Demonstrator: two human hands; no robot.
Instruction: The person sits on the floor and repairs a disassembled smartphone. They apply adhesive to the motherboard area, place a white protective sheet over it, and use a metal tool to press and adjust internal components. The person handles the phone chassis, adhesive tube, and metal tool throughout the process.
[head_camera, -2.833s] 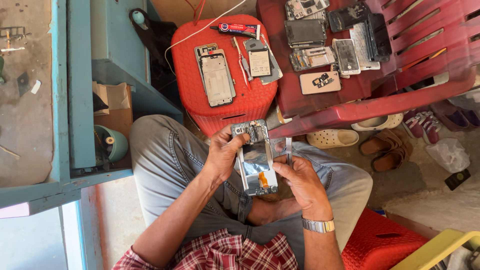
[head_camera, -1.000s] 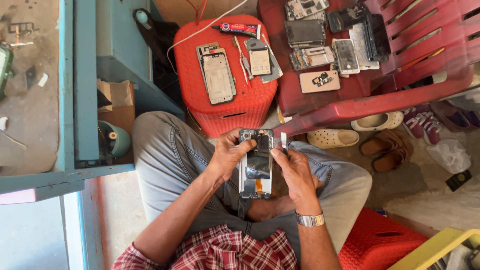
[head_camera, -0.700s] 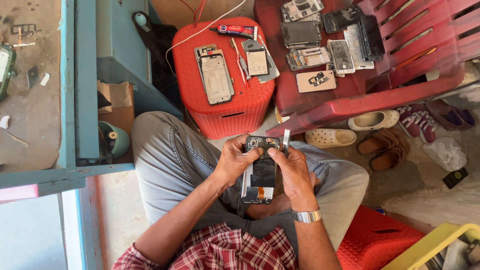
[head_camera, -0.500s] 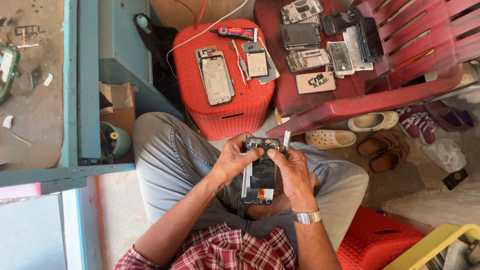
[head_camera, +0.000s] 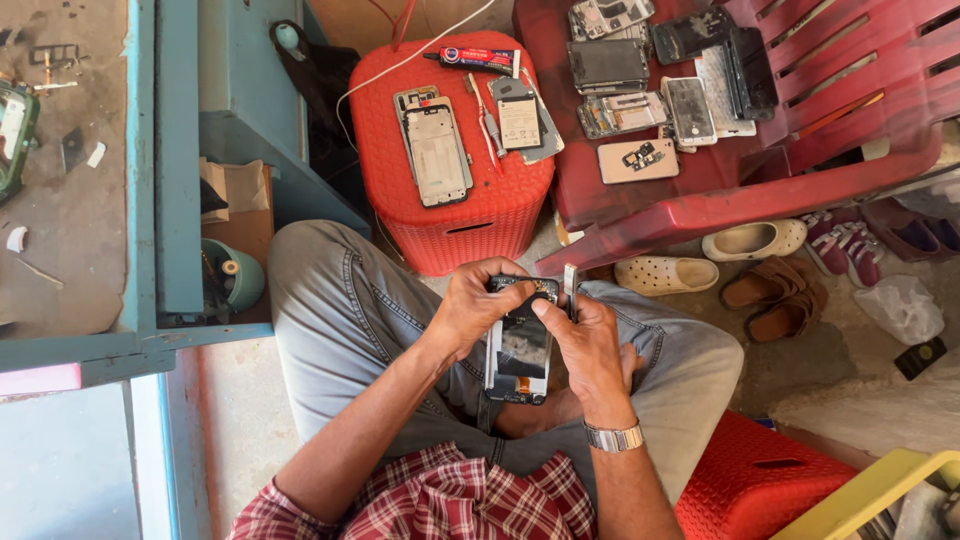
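— 2 hands, 1 phone? Where does it lie?

— Yes. 1 dark, opened smartphone body (head_camera: 522, 345) sits above the lap, its long axis running 12 to 6 o'clock. The left hand (head_camera: 478, 305) closes around its upper left corner, at 10 o'clock of it. The right hand (head_camera: 590, 345) grips the right edge at 3 o'clock, thumb pressed on the top end, and pinches 1 thin grey strip (head_camera: 569, 288) upright. Both touch it; neither is nearer.

— And beyond, at 12 o'clock?

— 1 red woven plastic stool (head_camera: 460, 215) carrying 1 pale phone frame (head_camera: 437, 152) and 1 glue tube (head_camera: 478, 58). At 1 o'clock, 1 red plastic chair (head_camera: 760, 185) holding roughly 7 phone parts (head_camera: 640, 160).
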